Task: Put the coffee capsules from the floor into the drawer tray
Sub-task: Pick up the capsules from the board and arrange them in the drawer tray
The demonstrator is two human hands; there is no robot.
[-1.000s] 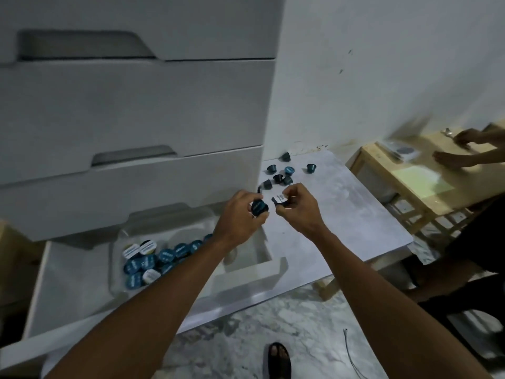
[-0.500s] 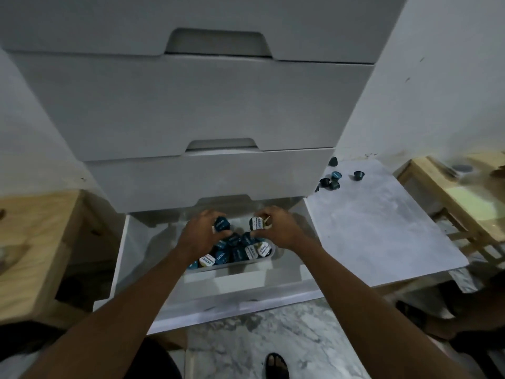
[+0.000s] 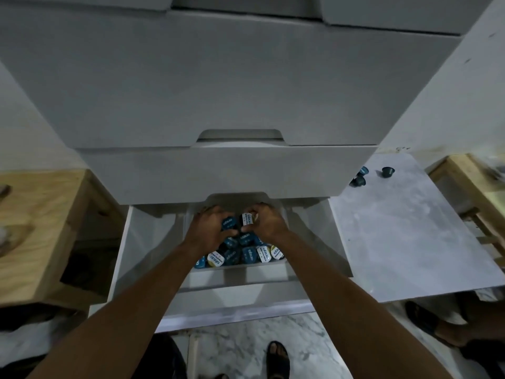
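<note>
Sandalled foot (image 3: 277,356) on marble floor, nearest.
Open bottom drawer (image 3: 235,314): clear tray (image 3: 237,269) inside, holding stored capsules (image 3: 247,254) with blue and white lids up.
Left hand (image 3: 210,228): fingers curled round a blue capsule (image 3: 227,223), just above the pile.
Right hand (image 3: 266,222): pinches a white-lidded capsule (image 3: 247,219), just beside the left, also over the pile.
Closed drawer front (image 3: 218,173) overhangs both hands.
Loose capsules (image 3: 360,177) on grey slab (image 3: 404,228), right, well apart.
A second ago both hands were at the drawer's right edge; now they are over the tray.
</note>
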